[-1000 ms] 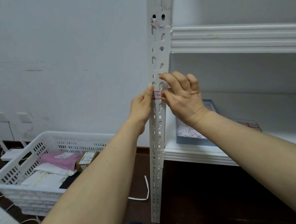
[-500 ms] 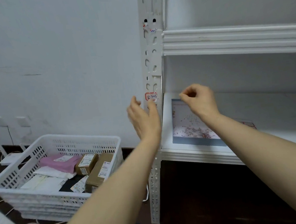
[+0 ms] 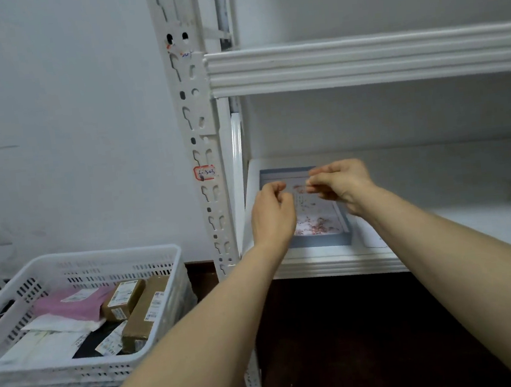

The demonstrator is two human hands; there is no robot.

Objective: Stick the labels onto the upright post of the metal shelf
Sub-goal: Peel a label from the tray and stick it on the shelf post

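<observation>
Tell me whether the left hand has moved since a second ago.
Yes. The left hand has left the label on the post and moved right and down, now past the post, over the sheet on the shelf.

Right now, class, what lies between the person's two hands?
In the head view, the gap between the left hand and right hand shows only the label sheet, lying in the blue-edged tray on the lower shelf.

A red-bordered label (image 3: pixel 204 172) on the upright post (image 3: pixel 204 107) bears blue handwriting, apparently "6-303"; parcel labels (image 3: pixel 125 293) in the basket (image 3: pixel 163 256) are illegible.
</observation>
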